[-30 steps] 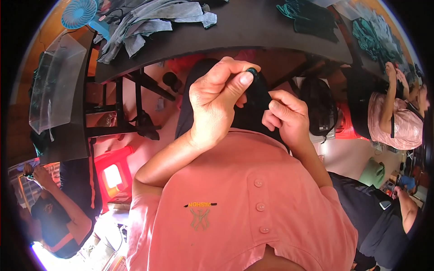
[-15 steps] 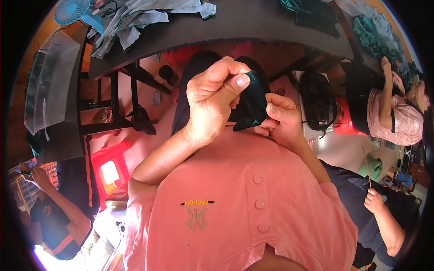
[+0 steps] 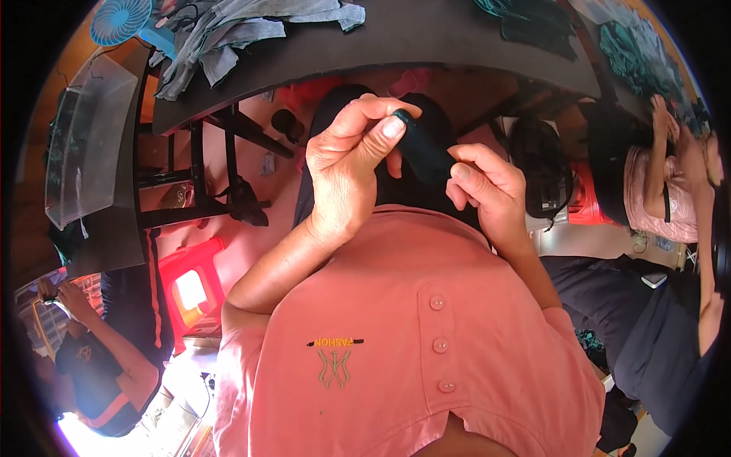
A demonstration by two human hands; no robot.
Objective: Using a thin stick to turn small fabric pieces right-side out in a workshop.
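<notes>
A small piece of dark green cloth [image 3: 426, 154] is held over my lap, below the near edge of the table. My left hand [image 3: 346, 148] pinches its upper left end between thumb and index finger, and the cloth is folded over at that spot. At the cloth's right edge, my right hand [image 3: 487, 183] has its thumb and index fingertip closed together on it. Its other fingers are curled. The cloth hangs loosely bunched between the two hands, dark against my dark trousers, so its outline is hard to make out.
The dark table [image 3: 442, 38] carries grey-blue garment pieces [image 3: 251, 30] and green cloth [image 3: 533, 30]. At left are a blue fan [image 3: 120, 21], a clear plastic bin [image 3: 87, 145], a red stool [image 3: 190, 286] and a co-worker [image 3: 99, 358]. More people [image 3: 655, 198] sit at right, near a black bag [image 3: 537, 152].
Both hands have shifted slightly, the right one up and to the right along the cloth, whose lower tip no longer sticks out. At right, a person's raised hand and thin stick have left view.
</notes>
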